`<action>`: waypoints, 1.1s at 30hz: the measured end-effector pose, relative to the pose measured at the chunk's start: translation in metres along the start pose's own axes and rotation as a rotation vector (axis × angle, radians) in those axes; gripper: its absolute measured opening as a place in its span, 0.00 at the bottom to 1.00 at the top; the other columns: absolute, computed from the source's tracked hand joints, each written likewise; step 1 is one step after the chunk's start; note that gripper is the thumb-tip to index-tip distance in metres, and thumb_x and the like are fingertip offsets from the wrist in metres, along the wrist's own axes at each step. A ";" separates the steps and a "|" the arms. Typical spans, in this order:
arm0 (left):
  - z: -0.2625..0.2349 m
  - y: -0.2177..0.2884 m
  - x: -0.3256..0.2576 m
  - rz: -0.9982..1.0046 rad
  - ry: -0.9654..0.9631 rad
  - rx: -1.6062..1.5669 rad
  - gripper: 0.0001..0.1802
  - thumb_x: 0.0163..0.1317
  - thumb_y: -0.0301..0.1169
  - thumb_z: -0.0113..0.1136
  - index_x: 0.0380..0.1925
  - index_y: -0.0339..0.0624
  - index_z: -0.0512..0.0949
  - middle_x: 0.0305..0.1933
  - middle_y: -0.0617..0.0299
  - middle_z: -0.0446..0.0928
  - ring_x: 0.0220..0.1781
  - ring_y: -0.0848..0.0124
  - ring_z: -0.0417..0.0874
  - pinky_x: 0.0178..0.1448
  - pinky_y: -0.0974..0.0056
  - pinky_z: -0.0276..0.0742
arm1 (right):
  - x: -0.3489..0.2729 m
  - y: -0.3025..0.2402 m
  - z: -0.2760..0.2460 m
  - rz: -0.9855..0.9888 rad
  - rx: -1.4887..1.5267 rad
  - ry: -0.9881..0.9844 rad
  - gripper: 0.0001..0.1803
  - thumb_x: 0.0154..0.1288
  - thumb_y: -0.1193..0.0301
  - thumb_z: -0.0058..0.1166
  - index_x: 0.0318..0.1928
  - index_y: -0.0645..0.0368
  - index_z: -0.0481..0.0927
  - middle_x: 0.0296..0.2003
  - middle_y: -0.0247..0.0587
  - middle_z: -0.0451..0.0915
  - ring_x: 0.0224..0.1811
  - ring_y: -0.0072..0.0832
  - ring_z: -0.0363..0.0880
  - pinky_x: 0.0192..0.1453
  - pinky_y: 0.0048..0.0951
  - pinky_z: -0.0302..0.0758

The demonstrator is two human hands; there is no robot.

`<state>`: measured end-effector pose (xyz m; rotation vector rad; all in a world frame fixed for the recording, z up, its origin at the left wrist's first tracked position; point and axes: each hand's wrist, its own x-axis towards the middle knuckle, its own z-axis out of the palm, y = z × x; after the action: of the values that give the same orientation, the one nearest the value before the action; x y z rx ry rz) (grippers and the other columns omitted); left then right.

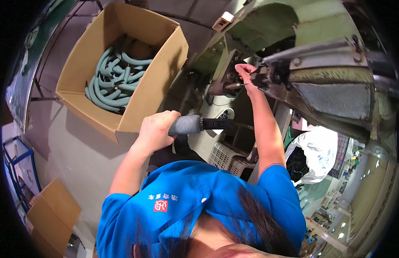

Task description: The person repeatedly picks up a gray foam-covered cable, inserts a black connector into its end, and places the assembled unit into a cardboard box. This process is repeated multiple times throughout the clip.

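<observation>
My left hand [158,131] is wrapped round a thick grey foam-covered handle [185,125], held level in front of my body. From its right end sticks out a flat black piece [216,124]. Reaching forward, my right hand [246,74] is in among the metal parts of a green machine [324,30]. Its fingers are curled together, and what they hold, if anything, cannot be made out. Just left of that wrist lies a short rod with a brownish end [232,86]. A dark metal arm of the machine [277,75] stands close on the hand's right.
An open cardboard box [158,90] at the left holds several bent grey-green foam-covered tubes [107,84]. White plastic crates [223,155] stand below the machine. A white bag [317,148] lies at the right. Another cardboard piece [55,215] and a blue frame [21,161] are at the lower left.
</observation>
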<state>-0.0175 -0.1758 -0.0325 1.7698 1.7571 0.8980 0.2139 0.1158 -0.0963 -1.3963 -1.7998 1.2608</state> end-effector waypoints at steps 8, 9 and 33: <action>-0.004 -0.019 -0.011 -0.106 0.004 -0.026 0.17 0.39 0.26 0.63 0.34 0.49 0.73 0.31 0.61 0.76 0.37 0.58 0.80 0.36 0.56 0.74 | 0.073 0.054 -0.047 -0.255 -0.030 0.236 0.11 0.61 0.68 0.60 0.39 0.62 0.80 0.26 0.27 0.77 0.25 0.14 0.69 0.30 0.18 0.68; -0.004 -0.020 -0.010 -0.106 0.008 -0.021 0.17 0.40 0.25 0.63 0.34 0.48 0.73 0.30 0.61 0.76 0.36 0.58 0.80 0.36 0.56 0.74 | 0.078 0.053 -0.047 -0.147 -0.009 0.288 0.10 0.60 0.71 0.60 0.39 0.64 0.81 0.28 0.29 0.79 0.26 0.16 0.72 0.32 0.18 0.69; -0.008 -0.011 0.020 -0.040 -0.042 0.005 0.18 0.39 0.24 0.62 0.34 0.47 0.72 0.29 0.60 0.75 0.35 0.58 0.79 0.36 0.56 0.74 | 0.116 0.024 -0.027 -0.050 -0.556 0.259 0.09 0.54 0.66 0.64 0.32 0.57 0.83 0.27 0.40 0.83 0.30 0.32 0.82 0.36 0.32 0.76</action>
<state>-0.0312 -0.1558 -0.0331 1.7383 1.7632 0.8352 0.2094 0.2346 -0.1211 -1.6939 -2.0644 0.5289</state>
